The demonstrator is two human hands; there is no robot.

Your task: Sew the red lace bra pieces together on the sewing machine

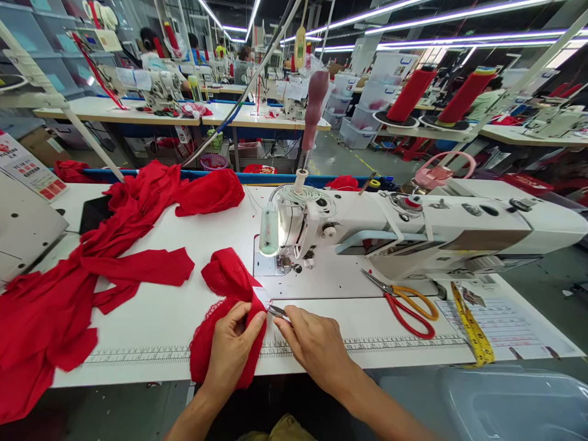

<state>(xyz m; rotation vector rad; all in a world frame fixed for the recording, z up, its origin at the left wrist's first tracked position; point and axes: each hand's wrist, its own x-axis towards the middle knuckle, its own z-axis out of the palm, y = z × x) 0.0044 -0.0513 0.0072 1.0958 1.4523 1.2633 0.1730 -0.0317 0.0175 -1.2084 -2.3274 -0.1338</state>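
Your left hand (236,343) pinches a soft, bright red fabric garment piece with lacy edging (227,275) between thumb and forefinger, and your right hand (316,343) is closed around a small pair of dark metal snips with pointed blades (278,310). The piece lies just in front of the sewing bed, one folded lobe spread toward the far side and the rest drooping over the near edge of the table. A small white label (261,296) shows against the red, and the tips of your snips are right beside it; you cannot tell from here whether they touch.

Under your work is a smooth white tabletop (169,315) with a black printed ruler scale (138,355) along its near edge. To your left sprawls a rumpled heap of red cloth strips (114,245). To your right, steel scissors with red and orange handles (408,306) lie by the glossy white sewing machine (463,226), near a yellow measuring tape (473,331) on a printed paper sheet (519,331). Beyond are pale worktables (160,116), stacked translucent plastic boxes (379,92) and long white strip lights (459,16)
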